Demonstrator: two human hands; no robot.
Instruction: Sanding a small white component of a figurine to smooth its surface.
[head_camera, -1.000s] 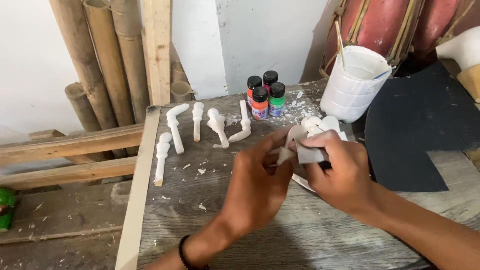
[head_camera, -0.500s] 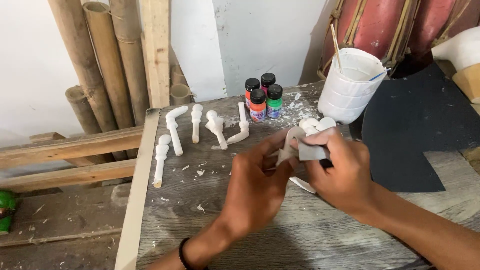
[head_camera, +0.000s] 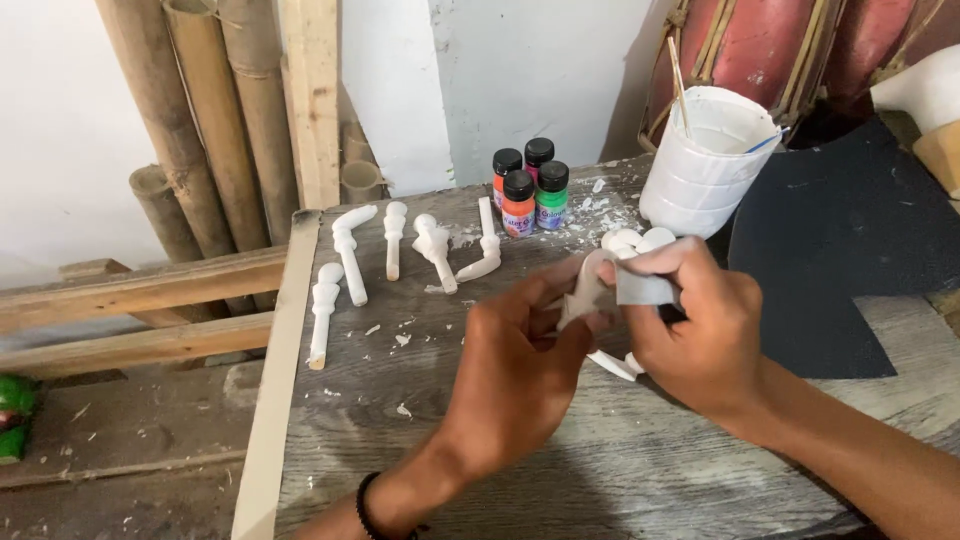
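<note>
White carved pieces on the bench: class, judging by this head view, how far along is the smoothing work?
Looks done: five white carved pieces lie in a row. In hand: the left hand holds one white piece while the right hand presses a grey sanding sheet to it. Left: more pieces beside the hands, and the capped paint bottles.

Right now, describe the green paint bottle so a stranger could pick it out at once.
Start at the grey wooden table and look to its far edge, left of the white plastic bucket. Four small black-capped paint bottles huddle there. The green paint bottle is front right, beside an orange one; it alone is green.
</note>
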